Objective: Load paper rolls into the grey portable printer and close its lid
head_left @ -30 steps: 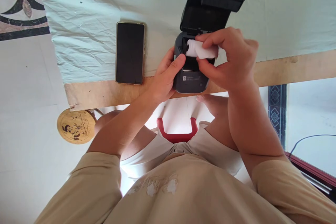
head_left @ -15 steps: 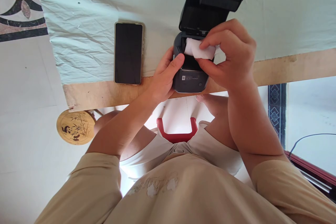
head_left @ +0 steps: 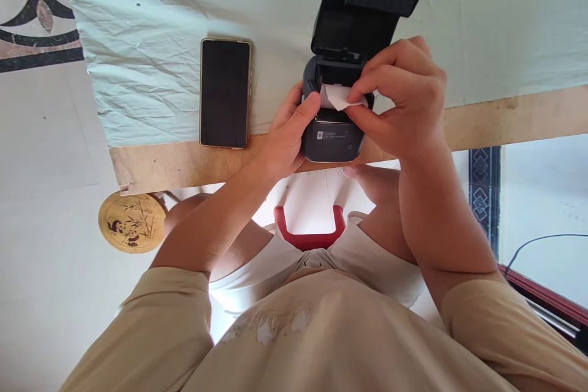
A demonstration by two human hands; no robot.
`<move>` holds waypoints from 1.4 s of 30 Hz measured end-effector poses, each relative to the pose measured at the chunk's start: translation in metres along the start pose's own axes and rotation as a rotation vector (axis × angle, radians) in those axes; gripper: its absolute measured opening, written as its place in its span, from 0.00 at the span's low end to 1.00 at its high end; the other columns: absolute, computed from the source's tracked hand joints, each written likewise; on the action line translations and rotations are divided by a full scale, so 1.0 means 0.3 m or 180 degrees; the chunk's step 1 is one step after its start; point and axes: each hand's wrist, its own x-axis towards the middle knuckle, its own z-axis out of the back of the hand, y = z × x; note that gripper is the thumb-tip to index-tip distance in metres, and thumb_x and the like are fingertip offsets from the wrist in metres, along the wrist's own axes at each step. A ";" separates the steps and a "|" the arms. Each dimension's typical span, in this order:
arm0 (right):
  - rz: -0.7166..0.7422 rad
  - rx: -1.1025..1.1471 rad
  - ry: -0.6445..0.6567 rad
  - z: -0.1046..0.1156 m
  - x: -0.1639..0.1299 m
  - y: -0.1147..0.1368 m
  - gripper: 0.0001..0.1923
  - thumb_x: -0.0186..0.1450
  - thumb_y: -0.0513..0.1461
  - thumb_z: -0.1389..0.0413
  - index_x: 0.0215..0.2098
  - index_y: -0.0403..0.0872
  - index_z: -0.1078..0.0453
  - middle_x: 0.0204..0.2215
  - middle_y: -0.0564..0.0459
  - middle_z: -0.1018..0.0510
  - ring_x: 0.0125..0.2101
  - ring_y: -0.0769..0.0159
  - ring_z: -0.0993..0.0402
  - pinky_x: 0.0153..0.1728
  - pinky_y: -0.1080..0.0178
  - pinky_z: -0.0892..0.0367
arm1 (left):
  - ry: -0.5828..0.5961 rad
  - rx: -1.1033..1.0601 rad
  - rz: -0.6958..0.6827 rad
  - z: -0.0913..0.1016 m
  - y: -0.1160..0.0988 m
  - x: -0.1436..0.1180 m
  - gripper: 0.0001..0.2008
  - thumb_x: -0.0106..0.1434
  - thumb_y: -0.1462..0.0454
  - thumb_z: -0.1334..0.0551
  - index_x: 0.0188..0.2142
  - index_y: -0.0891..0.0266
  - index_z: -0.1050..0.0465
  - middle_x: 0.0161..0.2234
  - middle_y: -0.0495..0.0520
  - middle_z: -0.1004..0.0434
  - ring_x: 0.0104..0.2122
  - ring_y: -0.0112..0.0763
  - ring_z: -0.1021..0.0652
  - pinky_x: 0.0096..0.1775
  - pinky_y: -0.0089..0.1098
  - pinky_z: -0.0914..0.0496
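Observation:
A black portable label printer point(head_left: 334, 142) rests at the table's front edge, its hinged lid point(head_left: 356, 15) swung up and away from me. My left hand point(head_left: 294, 128) is closed around the printer's left side, the thumb on the rim of its compartment. Inside that compartment lies a white paper roll point(head_left: 334, 97). Thumb and fingers of my right hand point(head_left: 402, 98) pinch the roll's loose paper at the right side. Those fingers cover part of the roll.
A smartphone point(head_left: 225, 93) with a dark screen lies left of the printer on the pale green cloth point(head_left: 151, 73). The bare wooden table edge point(head_left: 184, 165) runs along the front. A round wooden stool point(head_left: 133, 222) with a panda picture stands at lower left.
The white paper roll has dropped lower into the printer's compartment and nearer to me, with my right hand still on its paper. The lid has shifted slightly left. My left hand keeps its hold.

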 end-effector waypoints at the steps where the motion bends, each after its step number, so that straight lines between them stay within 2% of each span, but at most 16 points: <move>1: 0.0001 0.0010 -0.0019 0.002 0.000 0.003 0.06 0.51 0.34 0.45 0.23 0.54 0.33 0.27 0.56 0.29 0.32 0.64 0.34 0.35 0.56 0.33 | -0.0007 0.0016 0.0001 0.001 0.000 0.001 0.07 0.60 0.59 0.47 0.35 0.57 0.34 0.32 0.47 0.31 0.33 0.25 0.26 0.36 0.28 0.33; 8: 0.0220 0.0721 -0.0009 0.006 -0.006 0.032 0.06 0.50 0.34 0.44 0.23 0.53 0.34 0.24 0.57 0.32 0.28 0.67 0.36 0.34 0.57 0.36 | 0.0005 -0.0063 0.0108 0.019 0.001 0.009 0.07 0.58 0.58 0.45 0.35 0.55 0.34 0.33 0.49 0.28 0.42 0.33 0.27 0.42 0.34 0.32; 12: 0.0540 0.0821 0.0259 0.009 -0.009 0.045 0.04 0.52 0.36 0.43 0.24 0.53 0.32 0.26 0.57 0.30 0.31 0.67 0.37 0.36 0.57 0.36 | -0.0133 -0.0058 0.0033 0.027 0.003 0.008 0.07 0.56 0.62 0.43 0.36 0.57 0.34 0.30 0.48 0.30 0.36 0.28 0.26 0.39 0.30 0.32; 15: 0.0668 0.0849 0.0365 0.011 -0.011 0.047 0.02 0.52 0.38 0.42 0.24 0.53 0.31 0.27 0.56 0.30 0.34 0.64 0.37 0.38 0.56 0.37 | -0.0076 0.0087 0.0001 0.038 0.008 0.011 0.09 0.53 0.66 0.40 0.36 0.58 0.35 0.30 0.46 0.30 0.31 0.23 0.26 0.36 0.27 0.31; 17: 0.0608 0.1022 0.0218 0.007 -0.011 0.043 0.03 0.51 0.42 0.41 0.25 0.52 0.31 0.27 0.54 0.30 0.33 0.65 0.37 0.38 0.54 0.37 | 0.0011 0.0154 -0.0035 0.049 0.015 0.016 0.12 0.51 0.66 0.38 0.36 0.59 0.36 0.30 0.46 0.30 0.31 0.24 0.25 0.36 0.28 0.30; 21: -0.0004 0.1224 -0.0735 -0.016 -0.011 0.025 0.04 0.55 0.41 0.45 0.27 0.50 0.33 0.25 0.54 0.34 0.30 0.67 0.38 0.31 0.59 0.39 | 0.0083 0.0225 -0.0149 0.070 0.032 0.025 0.17 0.49 0.64 0.36 0.40 0.58 0.36 0.36 0.49 0.28 0.38 0.31 0.24 0.41 0.33 0.29; 23: -0.0336 0.1227 -0.1021 -0.023 -0.009 0.020 0.05 0.56 0.39 0.47 0.32 0.50 0.34 0.29 0.53 0.34 0.30 0.67 0.38 0.26 0.63 0.41 | 0.0099 0.0295 -0.0184 0.074 0.035 0.026 0.22 0.49 0.64 0.36 0.44 0.56 0.37 0.39 0.50 0.28 0.42 0.34 0.25 0.43 0.35 0.29; 25: -0.0572 0.1180 -0.1073 -0.019 -0.006 0.022 0.11 0.55 0.36 0.48 0.37 0.50 0.35 0.36 0.52 0.34 0.32 0.68 0.37 0.26 0.64 0.41 | 0.0098 0.0387 -0.0197 0.075 0.031 0.024 0.29 0.47 0.64 0.35 0.49 0.54 0.40 0.43 0.50 0.29 0.46 0.37 0.27 0.45 0.36 0.30; 27: -0.0703 0.1162 -0.1010 -0.009 0.001 0.027 0.19 0.53 0.33 0.48 0.43 0.51 0.37 0.45 0.53 0.34 0.38 0.67 0.35 0.32 0.63 0.37 | 0.0131 0.0465 -0.0166 0.074 0.024 0.021 0.35 0.46 0.65 0.34 0.53 0.51 0.44 0.47 0.51 0.30 0.48 0.38 0.28 0.46 0.37 0.30; 29: -0.0677 0.1254 -0.0903 0.002 0.013 0.033 0.24 0.54 0.32 0.49 0.49 0.52 0.41 0.52 0.55 0.37 0.48 0.66 0.37 0.43 0.61 0.35 | 0.0240 0.0482 -0.0084 0.073 0.016 0.016 0.39 0.45 0.65 0.34 0.55 0.51 0.46 0.49 0.51 0.31 0.49 0.39 0.28 0.47 0.38 0.30; 31: -0.0610 0.1434 -0.0763 0.005 0.028 0.033 0.24 0.59 0.33 0.50 0.53 0.54 0.45 0.55 0.58 0.41 0.56 0.68 0.44 0.51 0.62 0.38 | 0.0403 0.0422 0.0018 0.074 0.009 0.010 0.41 0.44 0.66 0.33 0.56 0.50 0.48 0.51 0.51 0.33 0.50 0.39 0.29 0.48 0.38 0.31; 32: -0.0557 0.1542 -0.0747 0.003 0.036 0.031 0.23 0.60 0.34 0.50 0.53 0.55 0.45 0.56 0.60 0.41 0.57 0.69 0.44 0.52 0.63 0.38 | 0.0484 0.0386 0.0079 0.074 0.007 0.007 0.42 0.44 0.67 0.33 0.57 0.50 0.49 0.53 0.50 0.35 0.51 0.39 0.30 0.48 0.38 0.31; 35: -0.0345 0.1862 -0.0971 -0.013 0.055 0.020 0.19 0.61 0.36 0.49 0.50 0.54 0.40 0.51 0.58 0.36 0.50 0.67 0.35 0.48 0.63 0.34 | 0.0638 0.0336 0.0198 0.076 0.001 -0.001 0.44 0.44 0.68 0.34 0.58 0.46 0.52 0.56 0.48 0.39 0.52 0.38 0.32 0.48 0.36 0.31; 38: -0.0295 0.2011 -0.1258 -0.026 0.057 0.020 0.10 0.60 0.36 0.48 0.40 0.50 0.32 0.37 0.55 0.28 0.40 0.68 0.30 0.43 0.61 0.31 | 0.0686 0.0318 0.0217 0.077 0.001 -0.004 0.43 0.46 0.69 0.35 0.58 0.45 0.53 0.56 0.48 0.39 0.50 0.36 0.31 0.46 0.35 0.30; 40: -0.0353 0.2087 -0.1194 -0.027 0.047 0.029 0.06 0.58 0.36 0.46 0.34 0.49 0.30 0.31 0.56 0.29 0.38 0.69 0.30 0.47 0.59 0.32 | 0.0660 0.0265 0.0202 0.075 0.003 -0.004 0.45 0.45 0.69 0.34 0.59 0.46 0.56 0.53 0.49 0.36 0.48 0.35 0.29 0.45 0.35 0.30; 42: -0.0295 0.2074 -0.1003 -0.025 0.029 0.037 0.03 0.56 0.37 0.44 0.30 0.50 0.30 0.30 0.57 0.29 0.39 0.68 0.31 0.54 0.56 0.37 | 0.0583 0.0197 0.0162 0.070 0.004 -0.003 0.48 0.44 0.69 0.34 0.60 0.48 0.60 0.49 0.51 0.32 0.44 0.35 0.26 0.43 0.35 0.29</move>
